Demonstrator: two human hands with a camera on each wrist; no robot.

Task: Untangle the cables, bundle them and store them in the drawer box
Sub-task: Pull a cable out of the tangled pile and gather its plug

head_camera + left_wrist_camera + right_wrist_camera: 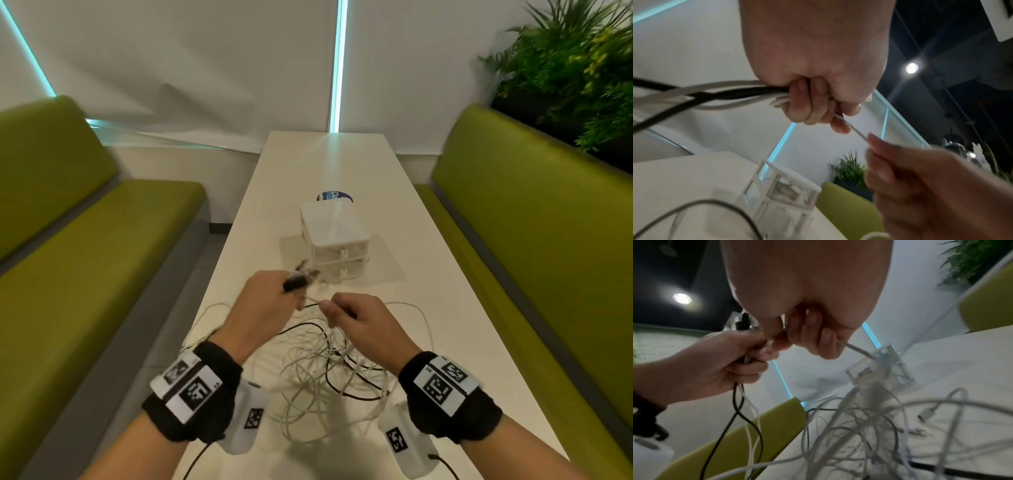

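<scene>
Item: tangled cables, white and black, on the counter point(342, 164).

Left hand point(263, 305): our grip here is closed in a fist round several gathered cable ends point(731, 92), black and white together; a dark plug end point(294, 282) sticks out past the fingers. Strands drop from under this fist toward the heap.

Between the grips: one thin white cable point(851, 128) runs taut from the left fist to the right fingertips.

Right hand point(359, 318): our grip is a pinch, thumb and curled fingers closed on that white cable, a short length trailing out beyond the knuckles.

Below and just nearer than both grips: the cable heap point(329, 377), loose loops crossing many times, mostly white with a few black strands.

Beyond the grips, slightly right: the drawer box point(334, 236), white; whether any drawer is open we cannot tell.

Handling, as we judge it: light, limp, smooth-jacketed and apt to slide through fingers; loops snag, so hard pulls would tighten knots. Best taken near a plug end and fed out by hand.
</scene>
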